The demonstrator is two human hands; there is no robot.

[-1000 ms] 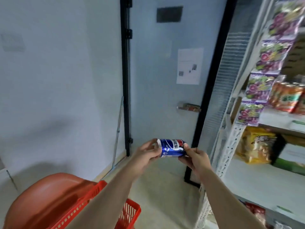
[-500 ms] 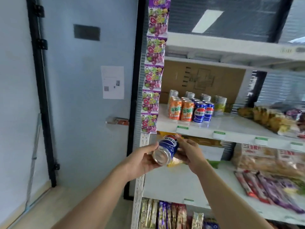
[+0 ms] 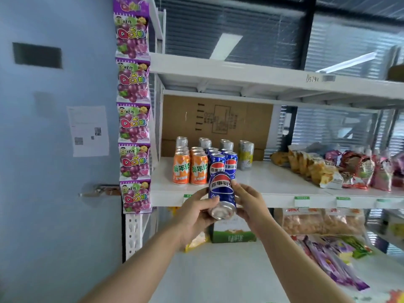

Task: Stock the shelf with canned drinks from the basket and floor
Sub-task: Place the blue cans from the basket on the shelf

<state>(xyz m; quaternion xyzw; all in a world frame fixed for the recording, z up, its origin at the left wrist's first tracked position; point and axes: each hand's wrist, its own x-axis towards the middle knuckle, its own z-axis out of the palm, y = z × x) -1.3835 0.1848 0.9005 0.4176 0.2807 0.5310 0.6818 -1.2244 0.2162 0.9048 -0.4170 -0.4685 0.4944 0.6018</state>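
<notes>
Both hands hold one blue cola can [image 3: 222, 192], tilted with its silver base towards me, just in front of the white shelf's [image 3: 273, 182] front edge. My left hand [image 3: 196, 213] grips its left side and base; my right hand [image 3: 251, 204] grips its right side. On the shelf behind it stand orange soda cans [image 3: 190, 168], more blue cola cans [image 3: 227, 164], and silver cans [image 3: 246, 155] in rows. The basket and the floor are out of view.
A strip of purple candy bags [image 3: 133, 121] hangs down the shelf's left post. Snack bags [image 3: 332, 167] fill the shelf's right part. A cardboard box [image 3: 218, 119] stands behind the cans. The lower shelf [image 3: 218, 270] holds a green carton and purple packets. A blue door [image 3: 54, 149] is on the left.
My view has swung right from the door and red basket to face the shelf. Both hands have raised the blue can to the shelf edge and turned it more upright.
</notes>
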